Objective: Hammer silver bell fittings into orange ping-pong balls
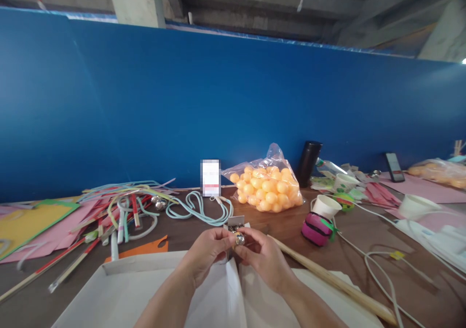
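Between the fingertips of both hands, near the lower middle of the head view, is a small shiny silver ball (239, 239), which looks like a jingle bell. My left hand (207, 253) pinches its left side, thumb and forefinger closed. My right hand (265, 257) has thumb and fingers curled against the right side. Just behind the fingertips stands a small open box (236, 220) with small shiny pieces inside, partly hidden by the hands. Below my forearms lie white folded paper pieces (120, 289). A wooden stick (335, 282) slants away beside my right hand.
Light blue cord (192, 211) lies coiled near a propped white card (210, 177). A clear bag of orange balls (267, 187) sits behind. Leftward are tangled tubes and sticks (124, 209). On the right are a magenta pouch (316, 228), paper cup (326, 205), black bottle (309, 163) and white cable (386, 270).
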